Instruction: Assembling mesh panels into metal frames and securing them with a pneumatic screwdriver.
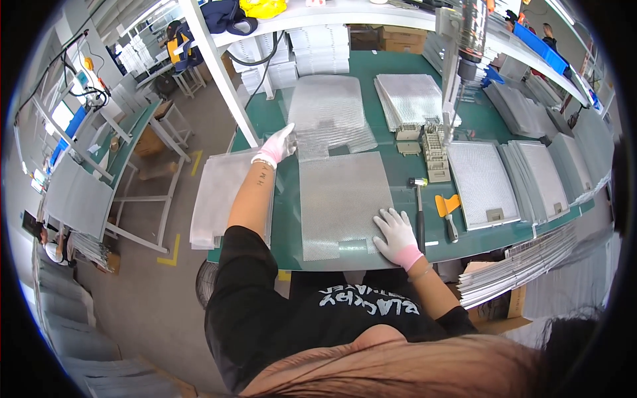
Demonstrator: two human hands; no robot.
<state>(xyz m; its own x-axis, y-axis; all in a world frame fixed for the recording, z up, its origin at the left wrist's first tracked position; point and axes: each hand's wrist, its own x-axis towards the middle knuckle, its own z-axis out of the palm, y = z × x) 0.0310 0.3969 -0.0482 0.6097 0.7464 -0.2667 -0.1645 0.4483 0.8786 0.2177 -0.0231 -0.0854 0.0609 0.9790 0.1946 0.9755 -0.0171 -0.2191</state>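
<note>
A square sheet of fine metal mesh (pixel 342 199) lies flat on the green work mat (pixel 405 169) in front of me. My right hand (pixel 396 235), in a white glove with a pink cuff, presses flat on the sheet's near right corner. My left hand (pixel 279 146), gloved the same way, reaches to the far left and grips the edge of another mesh sheet (pixel 328 116) that lies beyond the first, part of it lifted and curled.
A small hammer (pixel 419 205) and an orange-handled scraper (pixel 449 212) lie right of the sheet. Framed mesh panels (pixel 481 186) sit to the right, a mesh stack (pixel 411 99) behind, beige plastic clips (pixel 434 152) between. More sheets (pixel 219 192) hang off the left edge.
</note>
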